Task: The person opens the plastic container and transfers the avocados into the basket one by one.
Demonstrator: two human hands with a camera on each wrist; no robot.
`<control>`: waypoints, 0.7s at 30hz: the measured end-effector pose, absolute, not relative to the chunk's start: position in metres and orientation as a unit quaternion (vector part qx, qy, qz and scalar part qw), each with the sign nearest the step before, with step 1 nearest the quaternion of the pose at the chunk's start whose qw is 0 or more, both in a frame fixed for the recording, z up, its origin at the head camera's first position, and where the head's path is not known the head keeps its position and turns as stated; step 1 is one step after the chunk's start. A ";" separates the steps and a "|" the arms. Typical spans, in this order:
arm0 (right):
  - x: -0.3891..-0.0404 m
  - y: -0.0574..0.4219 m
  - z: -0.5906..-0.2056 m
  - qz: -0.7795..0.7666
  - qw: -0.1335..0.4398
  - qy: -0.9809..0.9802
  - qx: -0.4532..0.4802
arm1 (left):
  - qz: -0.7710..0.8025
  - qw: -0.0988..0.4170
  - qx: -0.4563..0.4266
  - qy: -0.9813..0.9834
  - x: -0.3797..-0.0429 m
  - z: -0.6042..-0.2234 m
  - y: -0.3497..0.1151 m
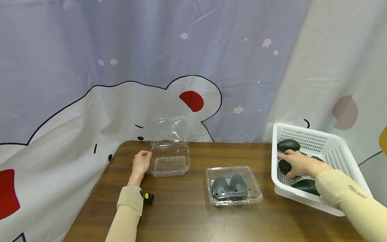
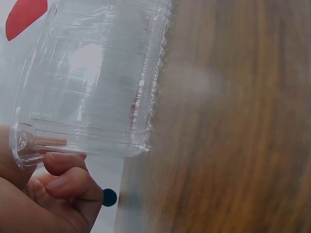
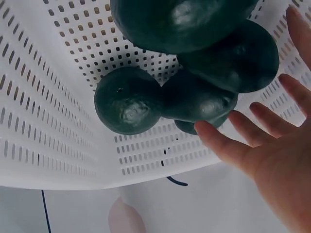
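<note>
At the back left of the table, my left hand [image 1: 141,164] pinches the left rim of an open clear plastic clamshell box [image 1: 170,159]. Its curled fingers [image 2: 68,182] show under the rim in the left wrist view, and the lid [image 1: 169,131] stands raised behind. On the right, my right hand [image 1: 303,164] reaches into a white plastic basket [image 1: 281,188] with its fingers spread. Below the palm lies a dark green avocado [image 1: 285,166]. Other avocados [image 3: 127,99] lie in the basket, close to the fingertips in the right wrist view.
A second clamshell box [image 1: 254,188], lid down, stands mid-table with two avocados [image 1: 238,185] inside. A patterned curtain [image 1: 242,67] hangs right behind the table [image 1: 187,218]. The basket's raised walls surround the right hand.
</note>
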State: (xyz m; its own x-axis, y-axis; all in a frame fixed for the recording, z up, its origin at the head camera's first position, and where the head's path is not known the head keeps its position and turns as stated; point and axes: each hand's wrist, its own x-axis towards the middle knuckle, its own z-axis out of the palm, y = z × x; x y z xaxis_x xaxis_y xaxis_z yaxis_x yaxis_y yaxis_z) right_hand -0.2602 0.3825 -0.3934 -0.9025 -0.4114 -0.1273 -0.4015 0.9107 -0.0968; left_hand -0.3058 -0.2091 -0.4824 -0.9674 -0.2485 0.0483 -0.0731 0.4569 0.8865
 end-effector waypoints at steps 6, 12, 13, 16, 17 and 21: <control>-0.258 0.380 -0.375 -0.046 0.077 0.978 -0.191 | -0.513 0.077 0.104 -0.849 -0.304 -0.482 -0.212; -0.262 0.377 -0.350 -0.069 0.036 0.978 -0.193 | -0.514 0.066 0.103 -0.849 -0.300 -0.479 -0.215; -0.262 0.376 -0.346 -0.075 0.032 0.978 -0.193 | -0.513 0.067 0.103 -0.850 -0.300 -0.478 -0.215; -0.263 0.373 -0.336 -0.089 0.020 0.976 -0.199 | -0.500 0.076 0.104 -0.856 -0.297 -0.474 -0.217; -0.263 0.372 -0.334 -0.092 0.015 0.975 -0.203 | -0.494 0.079 0.104 -0.860 -0.296 -0.473 -0.218; -0.260 0.365 -0.328 -0.097 0.005 0.975 -0.198 | -0.469 0.097 0.105 -0.871 -0.290 -0.464 -0.221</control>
